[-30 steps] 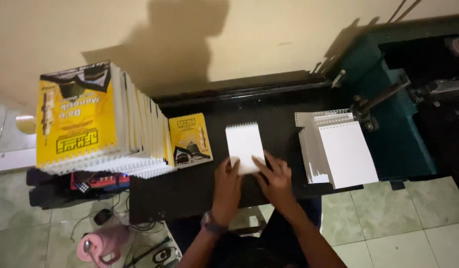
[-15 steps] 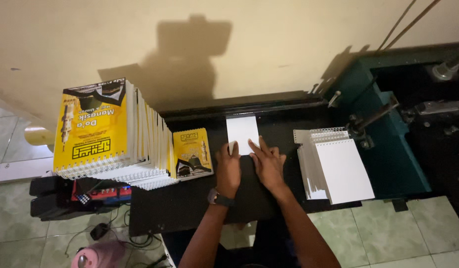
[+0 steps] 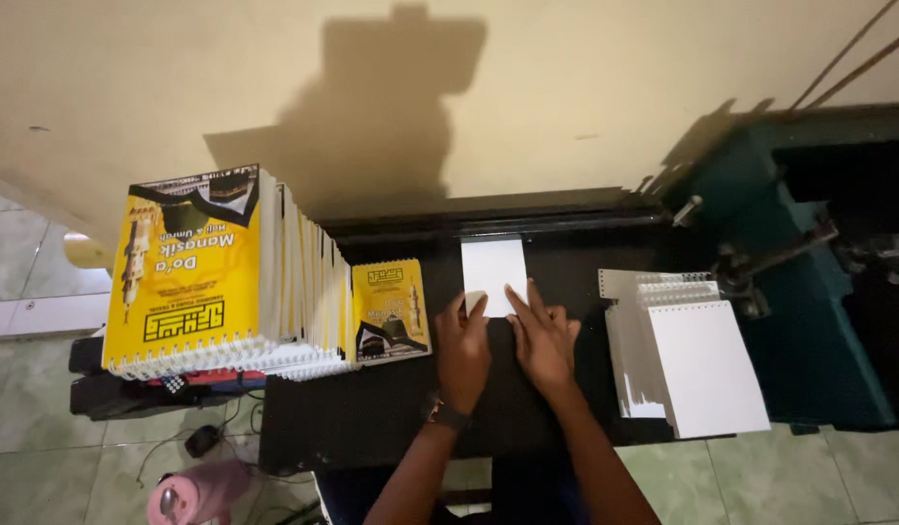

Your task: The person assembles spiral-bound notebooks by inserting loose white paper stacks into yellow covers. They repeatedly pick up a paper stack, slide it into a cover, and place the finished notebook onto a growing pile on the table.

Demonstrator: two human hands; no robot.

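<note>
1. The white paper block lies flat on the black worktop, near the far edge, where a dark raised bar runs along the wall side.
2. Its long axis points from the near edge toward the far edge, so the short near side faces the person.
3. Both hands lie just on the near side of the block, side by side; the block is straight ahead of them, toward the far edge.
4. The left hand touches the near left corner with its fingertips; its grip is released, the fingers are flat and press down, not closed around anything.
5. The right hand lies on the near right corner, the fingers stretched forward over the paper; this grip is also released and flat.
6. Both hands are about equally near; the right one reaches a little further onto the block.
7. Toward the left edge a small yellow booklet lies, and beside it a tall stack of yellow spiral-bound books.
8. Toward the right edge a pile of white spiral-bound pads lies, well apart from the hands.
</note>
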